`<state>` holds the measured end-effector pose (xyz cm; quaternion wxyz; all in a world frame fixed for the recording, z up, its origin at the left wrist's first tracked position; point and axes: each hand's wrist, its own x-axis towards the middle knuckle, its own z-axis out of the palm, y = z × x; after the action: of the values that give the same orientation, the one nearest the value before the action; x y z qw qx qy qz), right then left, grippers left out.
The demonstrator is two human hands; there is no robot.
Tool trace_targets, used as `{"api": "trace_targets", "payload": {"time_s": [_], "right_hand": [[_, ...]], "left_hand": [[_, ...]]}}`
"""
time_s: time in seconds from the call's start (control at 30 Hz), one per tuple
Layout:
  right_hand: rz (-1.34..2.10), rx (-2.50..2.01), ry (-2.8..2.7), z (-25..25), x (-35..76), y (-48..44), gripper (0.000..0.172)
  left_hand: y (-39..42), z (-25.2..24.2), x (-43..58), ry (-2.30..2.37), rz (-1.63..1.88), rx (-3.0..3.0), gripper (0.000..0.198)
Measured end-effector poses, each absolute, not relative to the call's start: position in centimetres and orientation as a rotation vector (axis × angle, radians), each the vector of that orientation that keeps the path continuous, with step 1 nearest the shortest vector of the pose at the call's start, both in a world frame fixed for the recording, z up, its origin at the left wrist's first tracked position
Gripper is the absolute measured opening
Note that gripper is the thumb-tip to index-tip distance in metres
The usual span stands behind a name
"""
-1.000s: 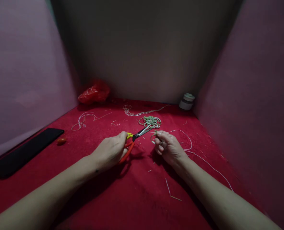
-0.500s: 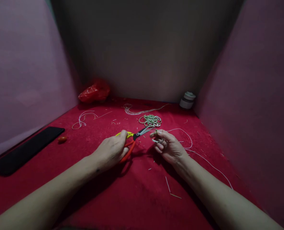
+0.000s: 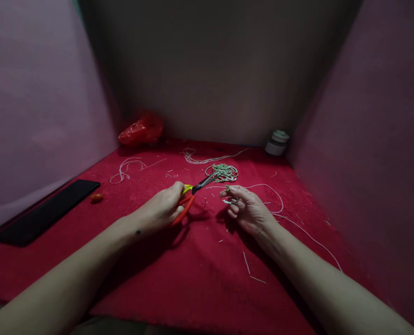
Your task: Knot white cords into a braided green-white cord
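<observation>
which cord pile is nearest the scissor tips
The green-and-white tangle, overlapped in view by the scissors; pale strands at left and the bundle behind lie farther off.

Cannot see fully the scissors (image 3: 196, 189) in left hand (image 3: 165, 203), nor the cord (image 3: 227, 202) in right hand (image 3: 250, 210), nor inside the red bag (image 3: 142, 131).
</observation>
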<state>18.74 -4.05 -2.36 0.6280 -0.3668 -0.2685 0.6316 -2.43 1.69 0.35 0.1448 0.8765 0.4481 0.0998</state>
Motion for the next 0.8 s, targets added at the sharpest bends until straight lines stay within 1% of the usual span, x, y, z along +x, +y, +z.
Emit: {"api": "trace_targets", "payload": {"time_s": [0.13, 0.23, 0.37, 0.57, 0.7, 0.8], "right_hand": [[1.518, -0.786, -0.562, -2.0, 18.8, -4.2, 0.013], [1.554, -0.764, -0.457, -1.6, 18.8, -4.3, 0.015], [1.587, -0.709, -0.413, -1.4, 18.7, -4.5, 0.019], [1.641, -0.693, -0.422, -1.4, 18.5, -4.6, 0.015], [1.643, -0.696, -0.400, -1.4, 18.3, -4.7, 0.022], [1.648, -0.690, -0.393, -1.4, 18.2, -4.8, 0.023]], "left_hand": [[0.9, -0.2, -2.5, 1.138, 0.269, 2.556, 0.013], [0.4, -0.1, -2.4, 1.063, 0.246, 2.554, 0.013], [-0.1, 0.2, -2.1, 1.076, 0.221, 2.540, 0.013], [-0.6, 0.3, -1.5, 1.153, 0.174, 2.561, 0.015], [-0.6, 0.2, -1.5, 1.154, 0.172, 2.567, 0.016], [-0.5, 0.0, -1.5, 1.163, 0.174, 2.572, 0.018]]}}
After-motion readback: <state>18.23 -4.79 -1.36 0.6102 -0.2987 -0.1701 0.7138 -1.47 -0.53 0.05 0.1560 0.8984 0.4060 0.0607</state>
